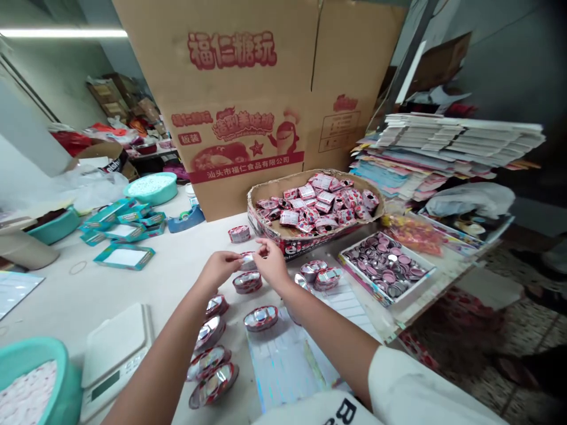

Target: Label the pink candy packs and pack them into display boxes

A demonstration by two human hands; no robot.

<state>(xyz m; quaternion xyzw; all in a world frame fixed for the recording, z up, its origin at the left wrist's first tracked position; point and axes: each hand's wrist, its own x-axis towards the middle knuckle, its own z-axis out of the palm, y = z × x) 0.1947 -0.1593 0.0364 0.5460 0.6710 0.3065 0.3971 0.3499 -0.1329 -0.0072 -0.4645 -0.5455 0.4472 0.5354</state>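
Note:
My left hand (220, 267) and my right hand (269, 263) meet over the table in front of the cardboard tray. Between them is a small oval box (247, 261) with a shiny silver top, partly hidden by my fingers. Both hands are closed, with fingertips pinched at its two sides. Just below stands another oval red-and-silver box (247, 282), and a further one (239, 234) is behind the hands. Several more of these boxes (214, 385) stand in a row by my left forearm. Others (326, 278) are to the right of my right hand.
A shallow cardboard tray (270, 234) holds many red-and-pink boxes before a tall carton (248, 88). Round tins fill a white box (386, 300) at right. Left are a scale (116, 330), a teal basin (66, 378), teal boxes (124, 256) and a tape dispenser (186, 219).

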